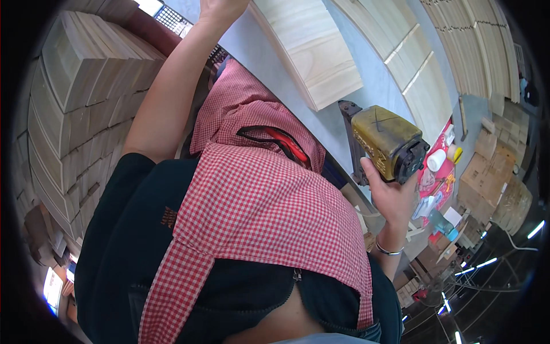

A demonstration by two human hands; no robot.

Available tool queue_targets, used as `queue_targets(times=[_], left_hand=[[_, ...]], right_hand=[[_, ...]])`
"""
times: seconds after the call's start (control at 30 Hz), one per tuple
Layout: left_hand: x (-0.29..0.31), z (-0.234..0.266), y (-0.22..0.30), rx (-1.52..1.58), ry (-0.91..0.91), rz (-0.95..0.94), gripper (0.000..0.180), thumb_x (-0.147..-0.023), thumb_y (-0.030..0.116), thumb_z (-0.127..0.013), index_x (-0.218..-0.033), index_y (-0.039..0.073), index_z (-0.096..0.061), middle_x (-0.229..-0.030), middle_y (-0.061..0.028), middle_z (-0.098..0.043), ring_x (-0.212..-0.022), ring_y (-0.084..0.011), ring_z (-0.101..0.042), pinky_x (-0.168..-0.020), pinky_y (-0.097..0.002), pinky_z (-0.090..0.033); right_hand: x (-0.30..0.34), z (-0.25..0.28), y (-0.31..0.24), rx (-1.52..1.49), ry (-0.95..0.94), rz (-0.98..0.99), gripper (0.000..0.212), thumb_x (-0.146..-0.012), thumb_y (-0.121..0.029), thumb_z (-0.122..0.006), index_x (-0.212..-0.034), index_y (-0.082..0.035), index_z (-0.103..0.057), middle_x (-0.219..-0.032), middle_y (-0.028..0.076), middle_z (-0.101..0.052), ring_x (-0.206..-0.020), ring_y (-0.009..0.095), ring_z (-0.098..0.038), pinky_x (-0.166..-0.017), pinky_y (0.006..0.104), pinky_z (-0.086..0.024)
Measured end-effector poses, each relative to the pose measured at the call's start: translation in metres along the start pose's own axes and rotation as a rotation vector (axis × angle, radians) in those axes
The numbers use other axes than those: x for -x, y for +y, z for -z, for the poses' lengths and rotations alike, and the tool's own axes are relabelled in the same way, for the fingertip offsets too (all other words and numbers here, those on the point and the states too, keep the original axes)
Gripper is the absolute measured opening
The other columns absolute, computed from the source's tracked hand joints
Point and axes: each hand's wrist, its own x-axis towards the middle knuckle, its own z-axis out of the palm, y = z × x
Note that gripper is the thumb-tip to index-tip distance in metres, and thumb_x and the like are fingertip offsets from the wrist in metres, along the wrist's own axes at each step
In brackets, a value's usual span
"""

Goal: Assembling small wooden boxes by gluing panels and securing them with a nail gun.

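- Your right hand (394, 198): closed around the yellow nail gun (385, 137), thumb along its near side; other fingers mostly hidden, trigger contact cannot be told.
- Nail gun: above the pale tabletop (252, 51), narrow nose just beside the near end of the wooden block (321, 60); contact cannot be told.
- Your left hand (222, 7): at the upper edge, cut off; you cannot tell from this whether it is spread or pinching anything.
- Risk, stray fastener: a finger resting on the trigger could fire it off the wood's edge.
- Risk, marred wood: a loose wrist could let the gun's weight knock the block's corner.
- Risk, snag: the apron (269, 195) pocket gapes beside the table edge and could catch on it if you lean in.
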Motion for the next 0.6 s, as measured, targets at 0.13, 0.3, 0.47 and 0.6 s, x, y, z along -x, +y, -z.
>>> queue_targets(times=[0.13, 0.3, 0.47, 0.6], left_hand=[[0.002, -0.01, -0.001, 0.798, -0.345, 0.003, 0.033, -0.092, 0.028, -0.07, -0.108, -0.001, -0.073, -0.097, -0.0163, -0.068, -0.074, -0.0335, -0.067, -0.071, -0.0414, -0.056], [0.002, -0.004, -0.005, 1.588, -0.665, -0.025, 0.032, -0.091, 0.027, -0.071, -0.108, 0.0, -0.073, -0.096, -0.0163, -0.069, -0.074, -0.0341, -0.067, -0.072, -0.0422, -0.056], [0.002, 0.009, -0.028, 1.378, -0.717, -0.215, 0.028, -0.091, 0.024, -0.071, -0.107, 0.001, -0.073, -0.099, -0.0163, -0.069, -0.082, -0.035, -0.067, -0.077, -0.0424, -0.056], [0.011, -0.02, -0.003, 1.438, -0.819, -0.268, 0.023, -0.092, 0.021, -0.07, -0.105, 0.002, -0.073, -0.103, -0.0163, -0.068, -0.091, -0.0356, -0.065, -0.085, -0.0424, -0.054]], right_hand=[[0.004, -0.004, 0.006, -0.048, 0.006, 0.037, 0.035, -0.079, -0.006, -0.085, -0.105, 0.01, -0.067, -0.099, 0.018, -0.077, -0.082, 0.023, -0.076, -0.062, 0.0285, -0.058], [0.002, -0.006, 0.008, 0.01, -0.037, 0.11, 0.038, -0.078, -0.006, -0.086, -0.105, 0.009, -0.066, -0.098, 0.018, -0.076, -0.083, 0.024, -0.076, -0.063, 0.0293, -0.059], [0.001, -0.01, 0.009, -0.077, -0.016, 0.111, 0.04, -0.079, -0.007, -0.086, -0.109, 0.009, -0.064, -0.099, 0.019, -0.075, -0.084, 0.026, -0.076, -0.064, 0.0305, -0.06], [0.001, -0.003, 0.007, -0.143, -0.047, -0.116, 0.043, -0.08, -0.009, -0.086, -0.112, 0.009, -0.062, -0.101, 0.019, -0.074, -0.087, 0.026, -0.076, -0.065, 0.03, -0.06]])
